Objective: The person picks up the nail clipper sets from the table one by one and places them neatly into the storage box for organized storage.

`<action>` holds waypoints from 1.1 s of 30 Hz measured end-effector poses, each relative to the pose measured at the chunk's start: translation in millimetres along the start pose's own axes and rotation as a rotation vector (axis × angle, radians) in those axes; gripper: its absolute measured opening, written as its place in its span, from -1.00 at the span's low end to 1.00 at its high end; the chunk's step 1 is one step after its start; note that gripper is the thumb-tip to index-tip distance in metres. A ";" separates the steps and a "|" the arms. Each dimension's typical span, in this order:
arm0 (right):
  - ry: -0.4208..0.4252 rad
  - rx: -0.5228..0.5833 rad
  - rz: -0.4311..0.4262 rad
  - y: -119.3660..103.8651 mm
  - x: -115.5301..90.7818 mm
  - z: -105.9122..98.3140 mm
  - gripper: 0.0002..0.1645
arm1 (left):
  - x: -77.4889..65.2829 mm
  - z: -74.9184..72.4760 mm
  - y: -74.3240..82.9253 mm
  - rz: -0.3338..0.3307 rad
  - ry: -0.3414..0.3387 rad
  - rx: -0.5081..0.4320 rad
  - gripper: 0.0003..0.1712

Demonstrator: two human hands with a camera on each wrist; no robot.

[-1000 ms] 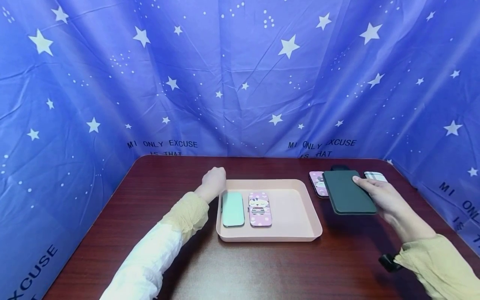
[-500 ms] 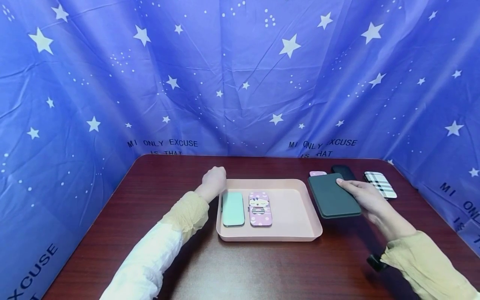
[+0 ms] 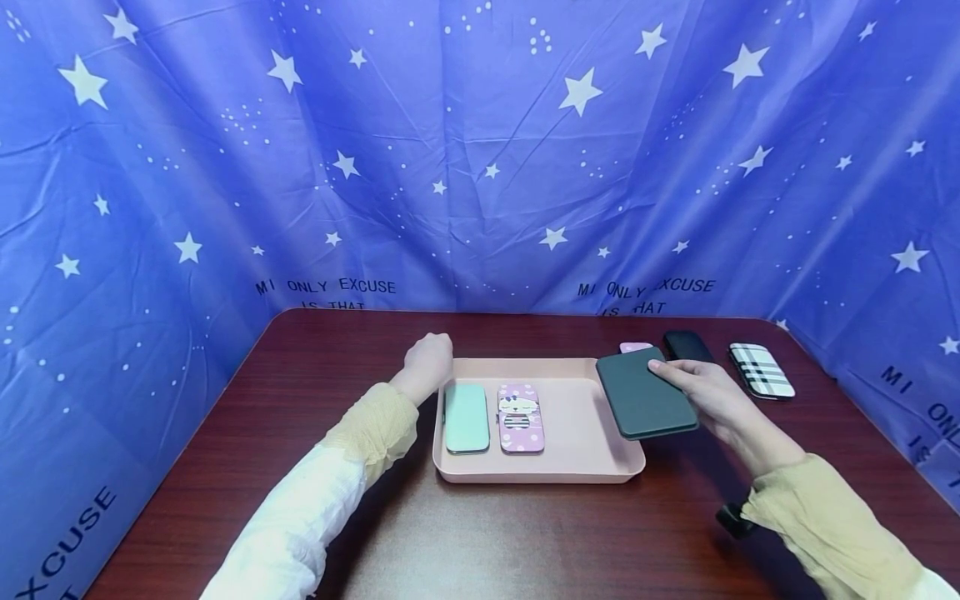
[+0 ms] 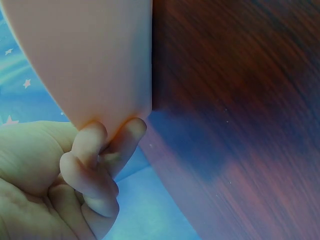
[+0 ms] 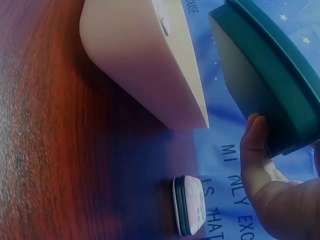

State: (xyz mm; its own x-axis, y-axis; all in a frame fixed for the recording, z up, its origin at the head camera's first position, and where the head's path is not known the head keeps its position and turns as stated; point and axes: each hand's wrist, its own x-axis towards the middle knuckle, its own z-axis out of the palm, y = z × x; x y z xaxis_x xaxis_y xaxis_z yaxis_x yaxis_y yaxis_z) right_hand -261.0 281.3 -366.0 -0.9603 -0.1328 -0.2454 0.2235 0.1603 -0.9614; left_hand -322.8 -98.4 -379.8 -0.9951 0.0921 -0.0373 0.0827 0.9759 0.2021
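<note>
My left hand (image 3: 429,364) holds the far left corner of a pale pink tray (image 3: 577,429); the left wrist view shows curled fingers (image 4: 127,135) against its outer wall. Inside the tray lie a mint green flat case (image 3: 467,419) and, to its right, a pink case with a cat picture (image 3: 521,419). With my right hand (image 3: 720,404) I grip a dark green flat rectangular case (image 3: 647,396) by its right side, thumb on top. It is raised and tilted, overlapping the tray's right edge in the head view. From the right wrist, its lid edge (image 5: 270,60) shows beside the tray.
On the table's far right lie a black case (image 3: 688,346) and a plaid case (image 3: 763,371). Another pink case (image 3: 635,346) is mostly hidden behind the green one. A blue star-printed curtain (image 3: 480,167) stands around the back and sides of the dark wooden table (image 3: 525,542).
My right hand has carried the green case leftward to the tray's right edge, uncovering the black and plaid cases. My left hand and the tray have stayed put.
</note>
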 end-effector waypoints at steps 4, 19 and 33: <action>-0.003 -0.014 0.000 1.2 2.0 4.3 -0.60 | -1.3 -0.3 0.2 0.005 0.004 0.017 -0.81; -0.019 -0.065 -0.003 7.1 13.2 25.5 -0.22 | 6.3 3.6 -0.6 -0.013 -0.001 -0.003 -0.86; 0.029 -0.261 -0.051 7.8 19.5 48.5 -0.22 | -2.4 -0.5 0.7 0.012 0.027 0.000 -0.88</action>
State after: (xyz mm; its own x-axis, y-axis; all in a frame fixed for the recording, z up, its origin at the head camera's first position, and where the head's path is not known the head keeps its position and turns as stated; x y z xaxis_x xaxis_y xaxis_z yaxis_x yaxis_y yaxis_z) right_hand -269.9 232.5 -384.3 -0.9743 -0.1200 -0.1906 0.1280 0.4014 -0.9069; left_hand -320.4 -98.1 -379.1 -0.9951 0.0983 -0.0080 0.0947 0.9747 0.2023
